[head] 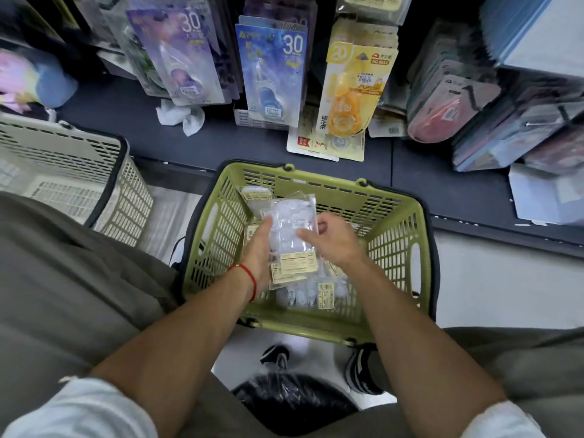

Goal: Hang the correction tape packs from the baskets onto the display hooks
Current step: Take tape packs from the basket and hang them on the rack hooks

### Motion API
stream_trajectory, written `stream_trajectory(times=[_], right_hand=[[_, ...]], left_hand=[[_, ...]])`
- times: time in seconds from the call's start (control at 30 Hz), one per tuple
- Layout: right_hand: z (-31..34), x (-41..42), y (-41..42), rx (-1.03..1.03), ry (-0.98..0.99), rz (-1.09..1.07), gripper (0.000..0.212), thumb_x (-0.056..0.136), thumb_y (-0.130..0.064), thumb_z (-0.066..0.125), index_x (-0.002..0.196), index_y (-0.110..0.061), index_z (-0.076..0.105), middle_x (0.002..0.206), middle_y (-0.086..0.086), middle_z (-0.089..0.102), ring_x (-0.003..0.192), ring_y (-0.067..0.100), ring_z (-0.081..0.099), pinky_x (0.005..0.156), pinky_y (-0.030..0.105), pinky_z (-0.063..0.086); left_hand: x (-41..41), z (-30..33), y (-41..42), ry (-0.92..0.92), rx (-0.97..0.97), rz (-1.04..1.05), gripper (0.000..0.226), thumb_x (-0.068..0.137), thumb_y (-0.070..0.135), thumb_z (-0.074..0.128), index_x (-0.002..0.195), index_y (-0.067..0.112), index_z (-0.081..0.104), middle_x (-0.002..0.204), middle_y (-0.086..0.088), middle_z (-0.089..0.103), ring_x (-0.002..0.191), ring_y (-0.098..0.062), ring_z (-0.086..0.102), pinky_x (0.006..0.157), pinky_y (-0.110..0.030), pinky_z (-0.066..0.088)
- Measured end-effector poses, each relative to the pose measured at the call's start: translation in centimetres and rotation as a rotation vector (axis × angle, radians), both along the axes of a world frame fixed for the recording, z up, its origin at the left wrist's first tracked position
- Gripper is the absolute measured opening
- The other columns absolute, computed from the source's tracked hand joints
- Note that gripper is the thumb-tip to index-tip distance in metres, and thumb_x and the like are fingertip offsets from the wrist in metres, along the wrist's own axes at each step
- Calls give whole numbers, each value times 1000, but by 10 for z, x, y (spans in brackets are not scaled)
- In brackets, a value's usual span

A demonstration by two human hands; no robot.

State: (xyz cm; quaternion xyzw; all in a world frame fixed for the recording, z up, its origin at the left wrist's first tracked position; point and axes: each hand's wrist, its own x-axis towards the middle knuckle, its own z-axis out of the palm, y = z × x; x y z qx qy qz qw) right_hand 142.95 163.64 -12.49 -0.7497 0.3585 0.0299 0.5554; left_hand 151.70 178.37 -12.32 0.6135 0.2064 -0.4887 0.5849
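Both hands work over the green basket (395, 222), near the shelf edge: the left hand (257, 248) cradles a small stack of clear packs (292, 235) from below, fingers curled round its left edge, while the right hand (331, 240) pinches the stack's right side. More packs lie loose in the basket beneath. To do this well, I'd square the stack so the hang-holes line up, then carry it to the far display hooks, whose tips hide behind the hanging yellow packs (350, 93).
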Motion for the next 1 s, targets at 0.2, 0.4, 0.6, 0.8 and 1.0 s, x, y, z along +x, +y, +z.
stream_trajectory(times=[0.2, 0.4, 0.6, 0.8, 1.0], right_hand=[[-48, -22, 5, -307, 224, 141, 37, 105, -48, 57, 133, -24, 61, 143, 5, 62, 126, 21, 61, 104, 40, 48], [-92, -47, 20, -739, 627, 797, 105, 82, -54, 82, 161, -17, 23, 162, 16, 31, 154, 36, 25, 129, 60, 7], [-69, -52, 7, -469, 587, 636, 60, 97, -24, 74, 149, -19, 46, 148, 8, 54, 129, 29, 57, 105, 39, 48], [20, -62, -61, -27, 409, 246, 45, 95, -8, 76, 137, -8, 61, 131, 13, 70, 104, 21, 69, 91, 33, 59], [138, -66, -91, 266, 29, 93, 36, 97, -7, 71, 132, -12, 68, 117, 18, 78, 104, 33, 74, 87, 44, 58]], left_hand=[[8, -8, 22, -82, 22, 41, 63, 104, 23, 65, 159, 35, 37, 147, -14, 61, 116, -39, 70, 89, -63, 60], [12, -3, 31, -58, 77, 110, 66, 107, 15, 59, 161, 40, 32, 140, -3, 61, 92, -31, 73, 57, -47, 64], [20, 1, 33, -95, 66, 108, 65, 107, 9, 57, 160, 41, 36, 140, -4, 62, 91, -31, 72, 51, -42, 61], [18, 20, 28, -118, 6, 110, 27, 105, 21, 56, 125, 36, 63, 105, -6, 75, 69, -29, 76, 55, -42, 63], [5, 56, -2, -55, -152, 88, 42, 96, 50, 61, 121, 19, 73, 85, -8, 80, 65, -31, 77, 55, -40, 60]])
